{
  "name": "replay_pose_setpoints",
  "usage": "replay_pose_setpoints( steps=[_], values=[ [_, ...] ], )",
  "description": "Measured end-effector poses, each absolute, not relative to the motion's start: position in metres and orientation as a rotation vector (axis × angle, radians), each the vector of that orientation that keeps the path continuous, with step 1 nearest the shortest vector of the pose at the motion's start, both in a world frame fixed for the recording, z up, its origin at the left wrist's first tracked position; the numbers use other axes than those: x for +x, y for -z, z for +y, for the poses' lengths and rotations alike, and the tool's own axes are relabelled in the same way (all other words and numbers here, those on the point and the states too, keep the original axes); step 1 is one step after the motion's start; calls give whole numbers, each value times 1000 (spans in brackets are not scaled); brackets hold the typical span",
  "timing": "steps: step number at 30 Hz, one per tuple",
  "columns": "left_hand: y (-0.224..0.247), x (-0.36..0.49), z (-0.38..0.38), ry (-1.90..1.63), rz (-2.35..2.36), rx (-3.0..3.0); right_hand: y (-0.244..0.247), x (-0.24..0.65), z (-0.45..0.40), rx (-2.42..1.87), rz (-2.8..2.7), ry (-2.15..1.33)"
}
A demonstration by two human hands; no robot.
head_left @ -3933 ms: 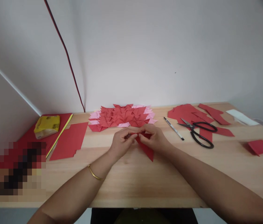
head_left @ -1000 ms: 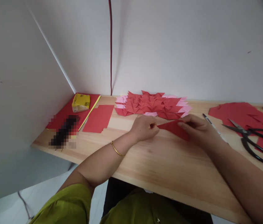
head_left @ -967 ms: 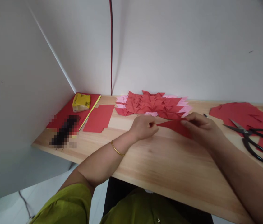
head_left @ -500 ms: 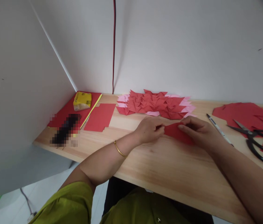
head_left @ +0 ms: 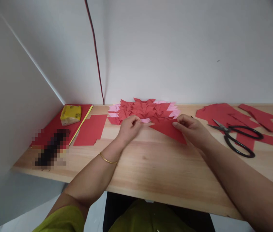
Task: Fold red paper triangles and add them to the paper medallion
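Note:
My right hand (head_left: 191, 129) pinches a folded piece of red paper (head_left: 166, 129) by its right side, thumb on top. The paper's point is turned left, just above the wooden table or touching it; I cannot tell which. To the left, my left hand (head_left: 129, 129) has its fingers curled into a pinch, apart from that paper. What it holds, if anything, is hidden. Just behind both hands lies a layered pile of red and pink folded paper pieces (head_left: 142, 109) with pointed ends.
Black-handled scissors (head_left: 226, 130) lie partly open over red paper pieces (head_left: 215, 111) on the right. On the left, a yellow packet (head_left: 71, 113) rests on red paper, near a cut red sheet (head_left: 90, 130) and a blurred dark object (head_left: 51, 146). A cord (head_left: 95, 45) hangs down the wall.
My left hand has come away from the red paper and moved left. My right hand keeps hold of the paper, which now shows a pointed shape. The view has shifted to the right.

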State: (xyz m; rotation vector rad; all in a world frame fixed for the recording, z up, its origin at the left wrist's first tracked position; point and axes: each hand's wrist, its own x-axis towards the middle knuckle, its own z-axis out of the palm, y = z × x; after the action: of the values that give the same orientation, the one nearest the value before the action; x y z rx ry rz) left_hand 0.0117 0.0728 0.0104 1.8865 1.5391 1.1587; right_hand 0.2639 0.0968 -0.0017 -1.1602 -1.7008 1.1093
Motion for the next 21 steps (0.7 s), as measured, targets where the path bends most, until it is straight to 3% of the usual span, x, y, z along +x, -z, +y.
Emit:
replay_pose_setpoints(
  steps=[7,21],
  values=[
    [-7,23,65,-812,1196,1898,3,253,88,-1105,-1886,-1138],
    [-9,36,58,-965,1219,1781,-4,237,73,-945,-2179,-1006]
  ],
)
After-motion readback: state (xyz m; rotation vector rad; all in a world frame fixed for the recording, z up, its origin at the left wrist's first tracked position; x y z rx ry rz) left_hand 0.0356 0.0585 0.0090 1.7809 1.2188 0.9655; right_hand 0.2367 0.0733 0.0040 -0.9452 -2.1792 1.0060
